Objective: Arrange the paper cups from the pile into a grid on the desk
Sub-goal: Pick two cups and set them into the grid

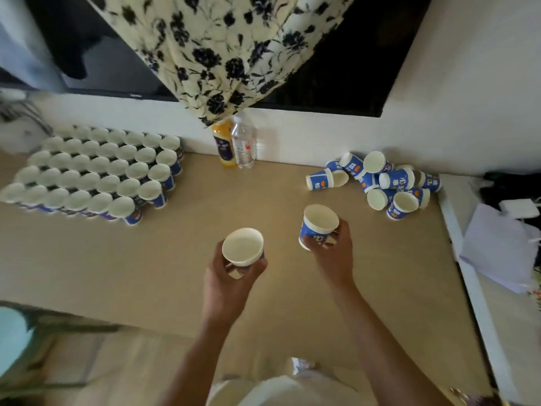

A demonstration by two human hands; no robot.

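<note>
Above the middle of the tan desk [278, 291], each of my hands holds one blue-and-white paper cup with its mouth up. My left hand [231, 273] grips a cup [243, 247] from below. My right hand [333, 250] grips another cup [320, 219], tilted slightly left. A grid of several upright cups [96, 168] stands in rows at the far left of the desk. At the far right lies a loose pile of cups [389, 180], most of them on their sides.
An orange juice bottle [224, 146] and a clear water bottle [244, 145] stand against the back wall. A flowered curtain [222, 48] hangs over them. White papers [497, 247] lie beyond the desk's right edge. The desk's front edge runs at lower left.
</note>
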